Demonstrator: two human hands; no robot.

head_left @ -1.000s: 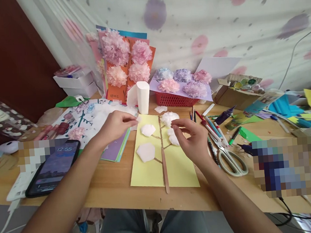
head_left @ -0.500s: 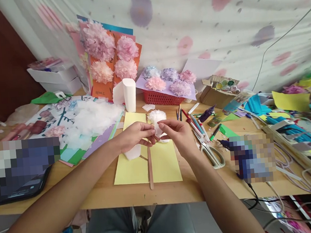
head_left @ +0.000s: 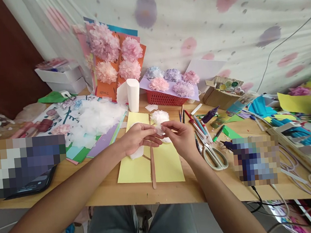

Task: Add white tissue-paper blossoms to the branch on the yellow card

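Between the fingertips of both hands is a small piece of white tissue paper, pinched above a yellow sheet. My left hand has thumb and forefinger closed on its left side, the other fingers loosely curled. My right hand pinches the right side. Just behind them a ruffled white paper flower sits on the yellow sheet. A wooden craft stick lies down the sheet's middle and sticks out past its near edge. A white paper piece lies partly under my left hand.
Scissors and several pens lie to the right, near a blurred-out object with cords. White tissue pieces are heaped left. Behind stand a white roll, a red basket bearing paper flowers, and a cardboard box.
The whole view has shifted slightly, so things appear a little farther right. My hands stay together at the tissue piece, and the left fingers have spread a little.
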